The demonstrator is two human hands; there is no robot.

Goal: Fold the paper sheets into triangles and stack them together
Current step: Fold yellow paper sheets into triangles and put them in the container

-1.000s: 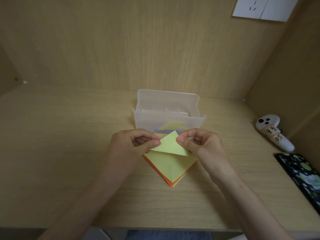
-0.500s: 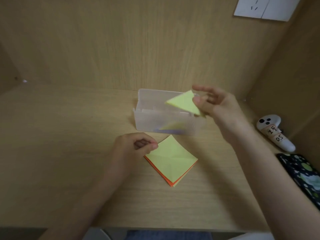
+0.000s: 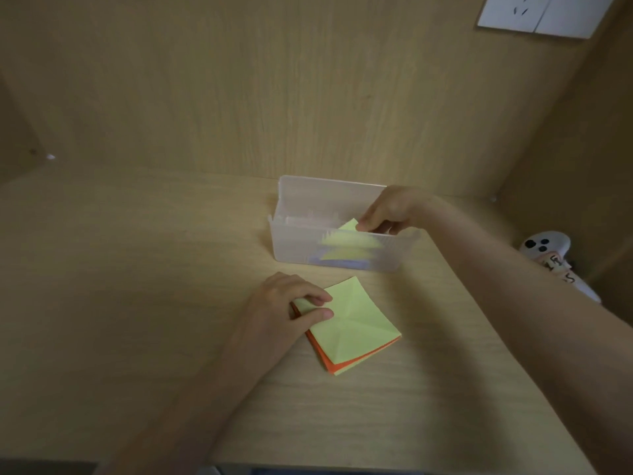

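Back wall: a plain wooden back wall (image 3: 239, 80) stands behind everything.
Surface: the light wooden surface (image 3: 137, 303) carries the box and the paper.
Box: a see-through plastic box (image 3: 298, 248) sits near the back of the surface, a bit to the right of the middle. Its top is open.
Paper sheets: the flat paper sheets (image 3: 352, 323) lie in a small pile just in front of the box, not touching it. The pile is turned like a diamond. The top sheet is yellow and has fold lines across it. An orange sheet (image 3: 342, 366) peeks out along the lower edges.
Right hand: the right hand (image 3: 390, 210) reaches over the right end of the box. Its grip is closed: thumb and fingers pinch one corner of the yellow triangle.
Left hand: the left hand (image 3: 281, 303) rests at the left corner of the pile. A finger and the thumb lie close together on the top sheet. One cannot tell if this grip pinches the corner or only presses it down.
Yellow triangle: the folded yellow triangle (image 3: 346, 238) is partly inside the box, with its held corner above the front wall. A second yellow piece (image 3: 346, 255) shows below it through the plastic, and something bluish lies at the bottom.
Wall plate: a white wall plate (image 3: 534, 12) is at the top right.
Controller: a white controller (image 3: 548, 245) with dark buttons lies at the far right, partly hidden by the right arm.
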